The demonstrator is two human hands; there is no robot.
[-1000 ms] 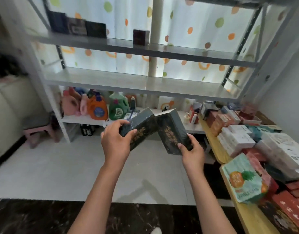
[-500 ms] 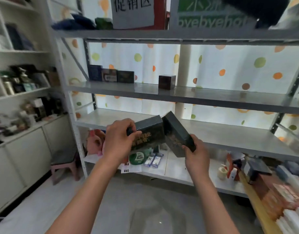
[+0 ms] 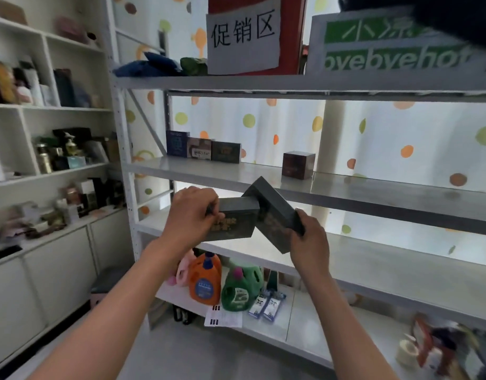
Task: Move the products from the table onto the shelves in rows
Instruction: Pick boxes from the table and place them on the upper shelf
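My left hand [image 3: 191, 215] grips a dark box with gold print [image 3: 235, 223] by its left end. My right hand [image 3: 309, 239] grips a second dark box [image 3: 272, 212] by its lower right end, tilted up to the left. The two boxes touch at a corner, in front of the grey metal shelf unit. Both are held just below the front edge of the upper-middle shelf [image 3: 373, 196]. On that shelf a row of three dark boxes [image 3: 203, 146] stands at the back left, with a brown cube box [image 3: 298, 165] to their right.
A bare shelf [image 3: 401, 264] lies under the boxes I hold. The lowest shelf holds an orange jug [image 3: 206, 278], a green jug [image 3: 242, 289] and small packets. Signs stand on the top shelf [image 3: 291, 83]. A white cabinet with bottles [image 3: 58, 152] fills the left wall.
My view has swung up and left from the table to the shelf unit. Both hands have risen with their boxes toward the upper-middle shelf; the grips have not changed.
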